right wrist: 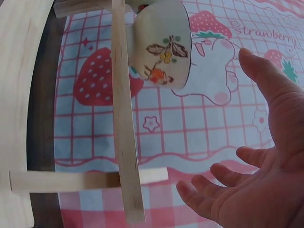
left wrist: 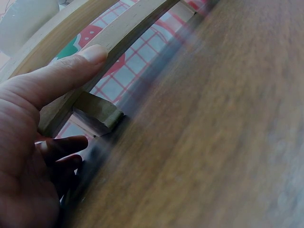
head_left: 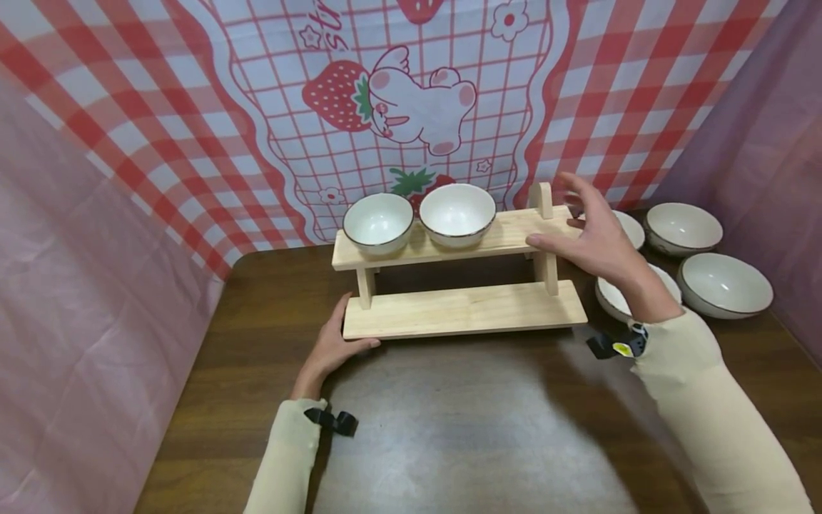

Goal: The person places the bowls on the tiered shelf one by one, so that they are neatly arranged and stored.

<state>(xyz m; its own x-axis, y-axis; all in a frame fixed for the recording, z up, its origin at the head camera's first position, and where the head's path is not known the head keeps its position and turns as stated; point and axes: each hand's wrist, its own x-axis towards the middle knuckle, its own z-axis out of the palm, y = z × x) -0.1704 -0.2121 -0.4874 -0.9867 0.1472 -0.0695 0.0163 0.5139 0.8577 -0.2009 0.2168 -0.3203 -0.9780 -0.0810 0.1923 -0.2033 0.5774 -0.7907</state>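
A two-tier wooden shelf point(head_left: 469, 308) stands on the table. Two white bowls with dark rims, a left one point(head_left: 379, 223) and a right one point(head_left: 457, 214), sit upright on its upper board. My left hand point(head_left: 330, 350) grips the left end of the lower board. In the left wrist view its thumb lies on the board's edge and the fingers curl below. At the upper board's right end is my right hand point(head_left: 606, 246), fingers spread, holding nothing. The right wrist view shows that hand point(right wrist: 285, 166) apart from the boards, and a bowl point(right wrist: 164, 47) with a painted flower and leaves.
Several more bowls stand on the table at the right, among them a back one point(head_left: 683, 228) and a front one point(head_left: 726, 285); my right hand and arm partly hide others. A strawberry-print cloth point(head_left: 424, 93) hangs behind the shelf. Pink curtains point(head_left: 83, 285) flank the brown table point(head_left: 212, 400).
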